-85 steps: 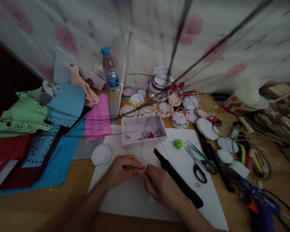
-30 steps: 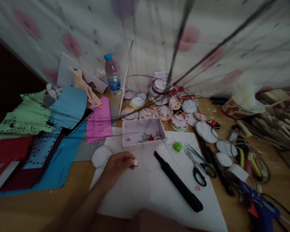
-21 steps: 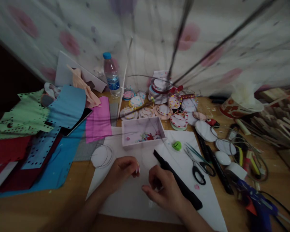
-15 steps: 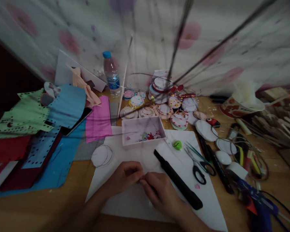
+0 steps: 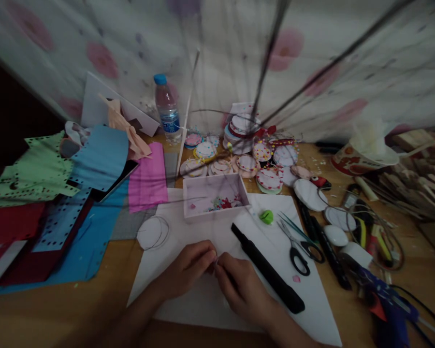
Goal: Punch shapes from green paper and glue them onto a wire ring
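Observation:
Over the white paper sheet (image 5: 181, 309), my left hand (image 5: 190, 268) is closed in a pinch, thumb against forefinger. Close against it, my right hand (image 5: 239, 282) pinches too. Between the fingertips is something tiny that I cannot make out. A pale pink open box (image 5: 217, 217) with small colourful bits in it sits just beyond the hands. To the right of my right hand lies a long black tool (image 5: 268, 270) with a narrow tip. Black-handled scissors (image 5: 299, 251) and a small pink piece (image 5: 296, 279) rest on the paper. White discs with a thin wire loop (image 5: 150, 233) lie left of my hands.
Felt sheets (image 5: 97, 157) are heaped at left. A water bottle (image 5: 167, 113) stands behind, near several decorated discs (image 5: 270, 180). At right are a blue glue gun (image 5: 387, 295), pliers (image 5: 380, 241), a paper tub (image 5: 358, 157) and wooden sticks (image 5: 416, 183). Dark strands cross the view.
My hands stay together over the paper. The left fingers have curled slightly tighter and the fingertips have shifted a little; the objects on the table stay in place.

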Tool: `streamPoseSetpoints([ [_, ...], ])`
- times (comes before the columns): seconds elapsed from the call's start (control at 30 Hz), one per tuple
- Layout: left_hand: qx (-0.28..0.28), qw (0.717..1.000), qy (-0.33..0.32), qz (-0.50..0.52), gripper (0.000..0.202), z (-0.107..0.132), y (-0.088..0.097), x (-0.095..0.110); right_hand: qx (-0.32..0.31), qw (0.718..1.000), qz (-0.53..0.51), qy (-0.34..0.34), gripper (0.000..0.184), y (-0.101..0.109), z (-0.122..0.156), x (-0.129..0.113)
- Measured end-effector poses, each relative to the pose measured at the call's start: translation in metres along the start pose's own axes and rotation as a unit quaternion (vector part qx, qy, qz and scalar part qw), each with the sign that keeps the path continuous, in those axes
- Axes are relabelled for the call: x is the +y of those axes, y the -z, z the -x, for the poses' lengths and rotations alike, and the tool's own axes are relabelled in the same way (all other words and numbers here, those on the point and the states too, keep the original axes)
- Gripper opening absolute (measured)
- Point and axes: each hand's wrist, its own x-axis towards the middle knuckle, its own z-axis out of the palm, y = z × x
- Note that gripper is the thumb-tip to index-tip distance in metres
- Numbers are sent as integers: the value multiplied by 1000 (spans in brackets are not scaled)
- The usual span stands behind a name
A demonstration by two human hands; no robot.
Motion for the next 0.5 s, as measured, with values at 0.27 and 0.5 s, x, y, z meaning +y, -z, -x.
streamPoseSetpoints([
  [0.27, 16, 996, -25, -83, 23, -2, 0, 0, -7, 998, -45, -54, 24, 4, -1, -3],
  [0.5, 21, 981, -69, -182, 31, -1, -2, -8, 6, 999, -24, -47, 22, 2, -3, 0],
])
